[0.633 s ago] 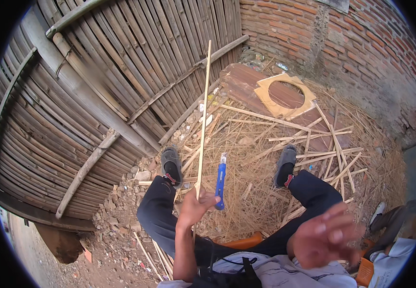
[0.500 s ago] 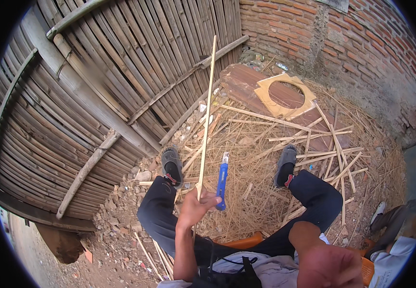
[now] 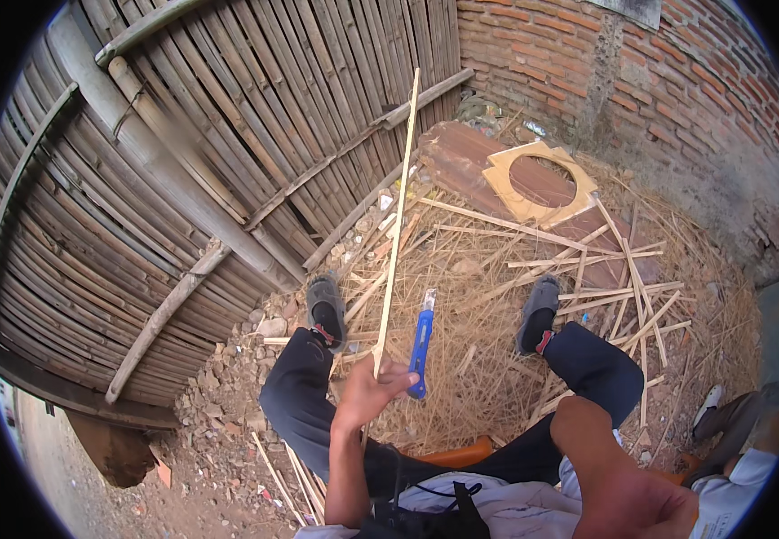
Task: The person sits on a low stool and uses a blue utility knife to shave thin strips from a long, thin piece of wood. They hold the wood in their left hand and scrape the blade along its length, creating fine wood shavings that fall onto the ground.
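Note:
My left hand [image 3: 370,393] is closed around a long, thin bamboo strip [image 3: 399,225], which stands up nearly vertical from the fist. At the thumb of the same hand is a blue utility knife [image 3: 422,346], its metal tip pointing up and away from me; its lower end is held there. My right hand [image 3: 646,510] is raised close to me at the lower right, partly cut off by the lower edge. Its fingers look curled, and the inside of that hand is hidden.
Between my shoes, straw and shavings [image 3: 461,359] cover the ground. Loose bamboo strips [image 3: 628,296] lie crossed at the right. A board with a round hole [image 3: 503,187] rests on a brown panel [image 3: 461,162]. Bamboo fence [image 3: 255,117] and brick wall [image 3: 533,54] enclose the spot; a person [image 3: 740,440] is at right.
My right hand has moved a little lower and to the right. The left hand still holds the strip and knife; the whole view has shifted slightly.

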The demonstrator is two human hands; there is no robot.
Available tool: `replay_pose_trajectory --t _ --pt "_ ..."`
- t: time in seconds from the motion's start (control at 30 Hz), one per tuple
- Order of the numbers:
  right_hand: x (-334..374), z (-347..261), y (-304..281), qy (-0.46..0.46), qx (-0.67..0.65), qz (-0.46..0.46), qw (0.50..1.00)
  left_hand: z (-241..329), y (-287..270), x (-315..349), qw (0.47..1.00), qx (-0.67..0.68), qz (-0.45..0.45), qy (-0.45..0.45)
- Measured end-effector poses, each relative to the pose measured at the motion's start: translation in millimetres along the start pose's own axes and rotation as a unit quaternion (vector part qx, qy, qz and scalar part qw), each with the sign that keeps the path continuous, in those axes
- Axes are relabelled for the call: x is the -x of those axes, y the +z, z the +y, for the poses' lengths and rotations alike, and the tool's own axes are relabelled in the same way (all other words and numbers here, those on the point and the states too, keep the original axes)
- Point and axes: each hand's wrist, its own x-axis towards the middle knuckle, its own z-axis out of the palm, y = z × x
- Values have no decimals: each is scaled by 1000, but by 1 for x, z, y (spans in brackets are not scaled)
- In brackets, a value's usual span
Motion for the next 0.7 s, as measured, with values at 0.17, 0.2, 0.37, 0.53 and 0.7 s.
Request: replay_pose_trajectory --t 0.17,0.2,0.37,0.53,0.7 --pt "0 15 -4 64 124 105 985 5 6 -1 1000 3 4 -3" --pt "3 19 -5 83 160 135 974 6 6 0 1000 -5 7 -3" --pt "51 33 -16 463 98 46 880 13 9 -1 999 -39 4 10" --pt "162 39 31 711 105 -313 621 13 15 5 999 -42 19 29" --pt "252 3 55 782 -80 -166 596 23 36 3 995 -93 10 46"
